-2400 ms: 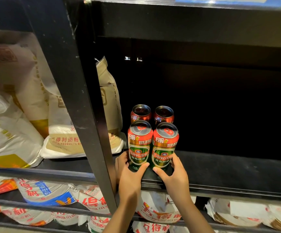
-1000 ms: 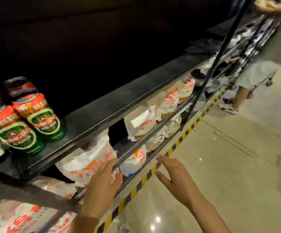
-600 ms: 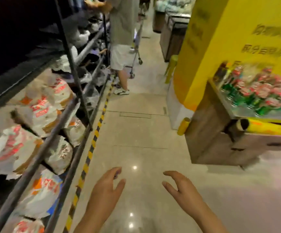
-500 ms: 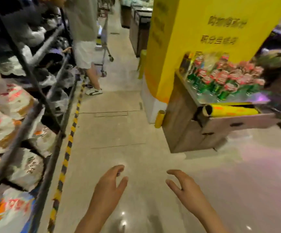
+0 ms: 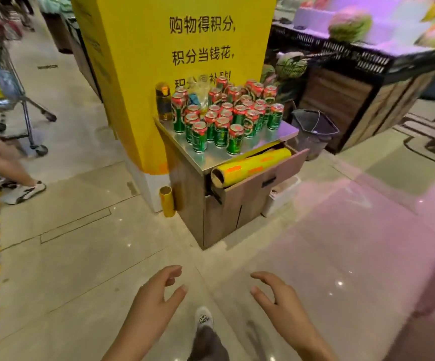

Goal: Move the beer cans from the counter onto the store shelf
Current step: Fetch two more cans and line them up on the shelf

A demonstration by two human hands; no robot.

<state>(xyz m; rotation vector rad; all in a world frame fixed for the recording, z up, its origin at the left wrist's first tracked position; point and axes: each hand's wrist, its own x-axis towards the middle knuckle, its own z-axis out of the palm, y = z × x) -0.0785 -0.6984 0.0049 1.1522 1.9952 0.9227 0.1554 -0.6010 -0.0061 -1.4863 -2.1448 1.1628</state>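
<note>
Both hands are out in front over the floor, holding nothing. The left hand [image 5: 156, 295] and right hand [image 5: 276, 298] have loose, half-bent fingers. The cans [image 5: 224, 118] stand packed together on the counter [image 5: 276, 134], well apart from the hands. The back cans are partly hidden by the front ones. A yellow roll [image 5: 252, 165] lies in the open drawer [image 5: 263, 178].

Glossy metal beer cans [image 5: 221, 131] stand on a shiny steel-topped, wood-sided counter [image 5: 268, 138].
</note>
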